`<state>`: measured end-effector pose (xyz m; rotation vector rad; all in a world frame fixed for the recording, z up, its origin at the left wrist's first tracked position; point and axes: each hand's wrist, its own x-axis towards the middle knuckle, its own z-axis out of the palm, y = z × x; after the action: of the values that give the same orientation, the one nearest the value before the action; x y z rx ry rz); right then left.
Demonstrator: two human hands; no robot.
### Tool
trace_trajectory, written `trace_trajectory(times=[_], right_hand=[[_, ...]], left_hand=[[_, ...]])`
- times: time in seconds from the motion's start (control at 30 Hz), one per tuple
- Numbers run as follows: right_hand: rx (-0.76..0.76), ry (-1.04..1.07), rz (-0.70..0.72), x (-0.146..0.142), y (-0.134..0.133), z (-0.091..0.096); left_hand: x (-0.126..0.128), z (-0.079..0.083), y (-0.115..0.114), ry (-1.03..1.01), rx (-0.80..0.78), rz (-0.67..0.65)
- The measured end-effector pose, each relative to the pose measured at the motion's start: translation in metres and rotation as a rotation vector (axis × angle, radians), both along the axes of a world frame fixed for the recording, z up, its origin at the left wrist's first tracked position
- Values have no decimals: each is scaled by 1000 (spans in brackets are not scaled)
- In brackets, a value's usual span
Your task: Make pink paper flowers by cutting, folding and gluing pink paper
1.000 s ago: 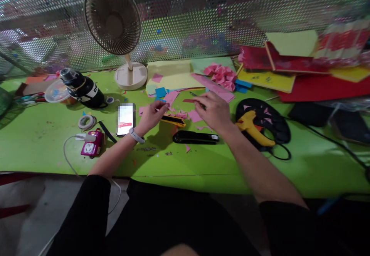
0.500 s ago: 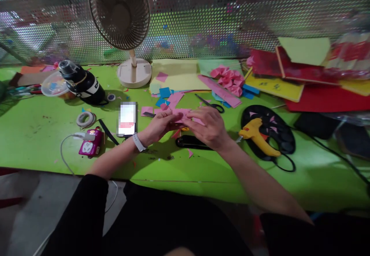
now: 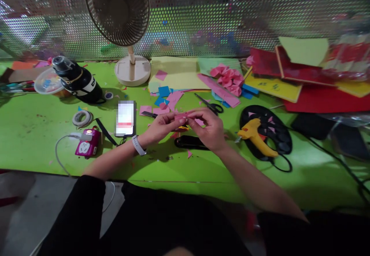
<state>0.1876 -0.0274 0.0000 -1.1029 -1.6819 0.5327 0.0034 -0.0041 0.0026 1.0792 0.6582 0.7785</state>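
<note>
Over the middle of the green table, my left hand and my right hand meet, both pinching a small pink paper piece between their fingertips. A white watch sits on my left wrist. Just under the hands lie a black stapler-like tool and a yellow cutter, mostly hidden. Loose pink paper scraps lie behind my left hand.
Scissors, a phone, a tape roll, a black bottle and a fan stand behind. A yellow glue gun lies on a black mat at right. Pink paper flowers and coloured card stacks fill the back right.
My right hand came back from the scissors area with pink paper, and both hands drew together and lifted it slightly. The camera view shifted a little.
</note>
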Motion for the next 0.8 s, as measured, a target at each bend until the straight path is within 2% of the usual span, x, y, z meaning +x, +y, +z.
trace_trajectory(times=[0.2, 0.3, 0.43, 0.8], right_hand=[[-115, 172, 81, 0, 0, 2], [-165, 230, 51, -2, 0, 3], [-167, 219, -1, -5, -1, 3], [-138, 178, -22, -5, -2, 0]], left_hand=[[-1, 6, -3, 15, 14, -14], [-1, 9, -4, 27, 9, -13], [0, 10, -5, 44, 13, -3], [1, 3, -4, -47, 36, -11]])
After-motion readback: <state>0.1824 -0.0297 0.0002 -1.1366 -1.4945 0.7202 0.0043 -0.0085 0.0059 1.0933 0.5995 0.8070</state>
